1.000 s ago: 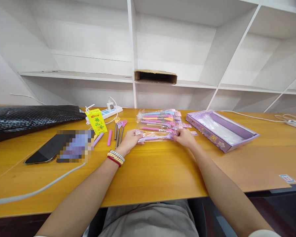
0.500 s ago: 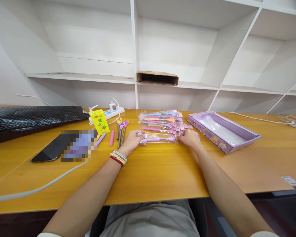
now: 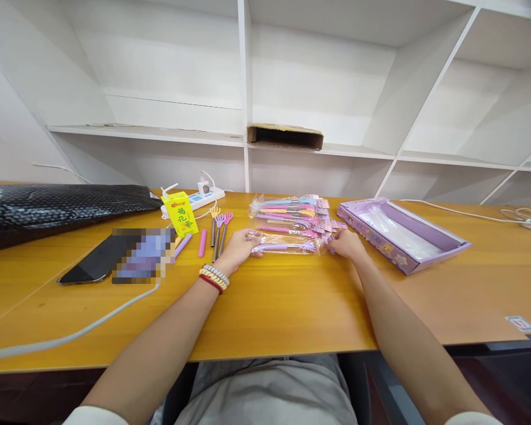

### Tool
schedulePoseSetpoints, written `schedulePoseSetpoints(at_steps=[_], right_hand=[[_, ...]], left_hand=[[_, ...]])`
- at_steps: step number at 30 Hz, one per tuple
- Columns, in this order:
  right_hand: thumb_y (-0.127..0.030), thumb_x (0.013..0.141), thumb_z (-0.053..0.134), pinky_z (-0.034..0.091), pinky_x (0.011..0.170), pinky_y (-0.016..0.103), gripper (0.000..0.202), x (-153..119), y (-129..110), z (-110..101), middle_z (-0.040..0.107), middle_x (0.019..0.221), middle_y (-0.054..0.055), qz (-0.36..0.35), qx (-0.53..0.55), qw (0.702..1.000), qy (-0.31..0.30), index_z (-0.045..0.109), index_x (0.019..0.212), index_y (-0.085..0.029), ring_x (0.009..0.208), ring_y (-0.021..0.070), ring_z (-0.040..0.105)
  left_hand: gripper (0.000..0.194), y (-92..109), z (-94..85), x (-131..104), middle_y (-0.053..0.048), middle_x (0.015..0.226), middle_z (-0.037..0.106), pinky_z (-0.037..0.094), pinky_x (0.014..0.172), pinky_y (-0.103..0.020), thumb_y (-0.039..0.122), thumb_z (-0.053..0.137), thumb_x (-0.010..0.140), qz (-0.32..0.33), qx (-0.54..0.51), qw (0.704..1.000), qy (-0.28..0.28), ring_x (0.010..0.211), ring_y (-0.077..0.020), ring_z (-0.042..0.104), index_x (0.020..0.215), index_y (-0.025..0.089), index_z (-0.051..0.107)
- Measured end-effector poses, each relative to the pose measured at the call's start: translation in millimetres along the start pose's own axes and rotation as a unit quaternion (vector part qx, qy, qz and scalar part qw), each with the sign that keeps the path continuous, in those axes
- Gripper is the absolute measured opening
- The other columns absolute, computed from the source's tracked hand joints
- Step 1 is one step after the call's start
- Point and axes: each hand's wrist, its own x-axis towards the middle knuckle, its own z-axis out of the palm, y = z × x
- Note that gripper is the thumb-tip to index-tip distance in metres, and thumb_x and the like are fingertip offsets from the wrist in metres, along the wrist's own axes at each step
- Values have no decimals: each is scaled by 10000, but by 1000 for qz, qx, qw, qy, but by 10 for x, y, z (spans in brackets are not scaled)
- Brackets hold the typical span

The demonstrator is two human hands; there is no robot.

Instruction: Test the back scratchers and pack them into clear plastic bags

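A purple back scratcher in a clear plastic bag (image 3: pixel 287 247) lies crosswise in front of me, its claw end to the right. The fingers of my left hand (image 3: pixel 237 250) are closed on the left end of this bag. At its other end, my right hand (image 3: pixel 348 243) pinches the bag's edge near the printed header; the fingertips are partly hidden. Just behind lies a pile of bagged back scratchers (image 3: pixel 287 211) in blue, pink, yellow and purple. Left of my left hand are loose metal rods with coloured claws (image 3: pixel 220 227) and a pink handle (image 3: pixel 202 242).
An open purple box (image 3: pixel 407 265) with clear plastic inside sits at the right. To the left are a yellow drink carton (image 3: pixel 180 213), a phone (image 3: pixel 91 260), a power strip (image 3: pixel 199 200) and a black wrapped bundle (image 3: pixel 66 209). A white cable (image 3: pixel 92 323) crosses the table's left side.
My right hand has shifted slightly right along the bag's end. The left hand keeps its hold, and the bagged back scratcher stays nearly in place. The view has tilted slightly.
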Motion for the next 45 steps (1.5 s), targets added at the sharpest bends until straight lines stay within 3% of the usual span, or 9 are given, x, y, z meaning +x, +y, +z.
schedulePoseSetpoints(at_steps=[6,12,18,25,31,45], right_hand=[[-283,564,576,393,569,266,137,14,39,-19,602,620,98,25,46,998,29,591,608,-154,659,224,591],[-211,499,621,361,485,230,139,60,101,-46,564,565,36,44,164,984,49,591,614,-139,577,178,552],[-215,511,635,392,443,197,374,78,127,-61,609,700,36,28,349,936,34,623,871,-114,556,127,540],[-155,519,585,511,551,257,266,77,59,-16,625,730,52,-17,485,875,-5,604,780,-106,624,149,592],[-120,530,608,533,555,270,228,76,13,4,637,710,54,-18,522,853,4,582,756,-116,624,167,621],[-111,537,576,537,552,269,220,81,-13,20,648,732,54,-19,528,848,42,584,757,-112,625,174,632]], left_hand=[[185,-1,5,2,-47,723,586,560,566,-300,135,628,711,-2,1,1000,6,601,-138,606,883,98,570],[193,-8,10,7,-36,723,567,561,549,-294,133,663,677,17,-17,1000,15,585,-124,589,848,94,582],[176,-2,22,11,-44,752,581,562,543,-280,144,658,687,49,-31,998,39,625,-123,589,839,97,582],[197,14,-51,64,-39,718,600,559,552,-277,146,653,688,78,-41,995,38,594,-131,612,864,99,578],[182,64,-45,41,-37,709,608,554,559,-272,133,626,710,71,-35,996,42,573,-127,612,878,98,566],[173,37,-13,48,-44,723,620,549,559,-280,142,629,698,74,-27,996,44,587,-137,613,860,106,580]])
